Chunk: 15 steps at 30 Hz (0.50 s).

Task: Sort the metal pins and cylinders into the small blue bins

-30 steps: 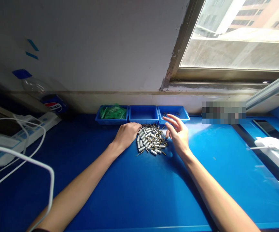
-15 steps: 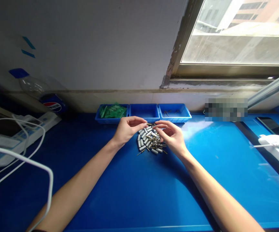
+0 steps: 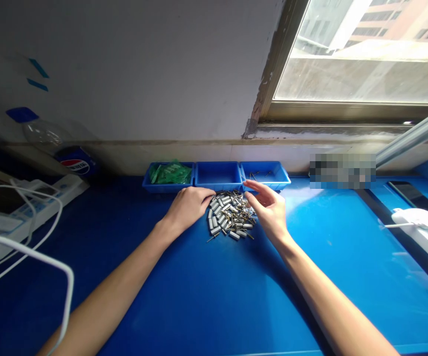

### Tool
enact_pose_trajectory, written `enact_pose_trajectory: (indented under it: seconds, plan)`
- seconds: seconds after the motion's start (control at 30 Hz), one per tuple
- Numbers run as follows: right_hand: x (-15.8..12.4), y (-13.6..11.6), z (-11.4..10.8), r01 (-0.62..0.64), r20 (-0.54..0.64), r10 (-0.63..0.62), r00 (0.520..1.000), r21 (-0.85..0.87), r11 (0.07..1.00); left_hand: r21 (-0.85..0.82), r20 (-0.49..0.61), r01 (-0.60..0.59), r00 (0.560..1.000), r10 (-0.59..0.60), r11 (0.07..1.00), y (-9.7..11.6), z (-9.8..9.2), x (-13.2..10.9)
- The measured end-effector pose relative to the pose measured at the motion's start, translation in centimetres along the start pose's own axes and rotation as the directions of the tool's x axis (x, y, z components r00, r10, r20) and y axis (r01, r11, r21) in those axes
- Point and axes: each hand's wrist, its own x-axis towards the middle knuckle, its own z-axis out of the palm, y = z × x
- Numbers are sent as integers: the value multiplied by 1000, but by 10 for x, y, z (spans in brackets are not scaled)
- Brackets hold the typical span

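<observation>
A pile of small silver metal cylinders with thin leads [image 3: 229,215] lies on the blue mat [image 3: 214,296]. My left hand [image 3: 188,205] rests at the pile's left edge with its fingers curled onto the parts; what they hold is hidden. My right hand [image 3: 268,207] hovers at the pile's right side, its fingers stretched and apart, with the index finger near the front rim of the right blue tray [image 3: 285,181]. That tray holds a few loose pins. The middle blue tray [image 3: 217,186] looks bare. The left blue tray [image 3: 166,188] holds green pieces.
A plastic bottle [image 3: 60,146] lies against the wall at the left. A white power strip [image 3: 31,200] and white cables [image 3: 56,257] cover the left side. Another white power strip [image 3: 423,232] sits at the right, below a window.
Half a second ago both hands met above the pile with fingertips together. Now the left hand has dropped to the pile's left edge and the right hand has moved toward the right tray.
</observation>
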Motion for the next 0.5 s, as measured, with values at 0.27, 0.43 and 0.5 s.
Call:
enact_pose_trajectory:
  seconds: [0.27,0.43,0.5]
  plan:
    - [5,5,-7,-2,-1,2,1000,34,999,326,80,-48,997,23,944,-13,12,-3]
    - [3,6,-6,-11,17,10,1000,38,999,412,56,-18,998,-6,911,-9,15,-4]
    - [3,6,-5,-7,16,7,1000,42,999,431,41,24,998,-46,902,-7,16,-5]
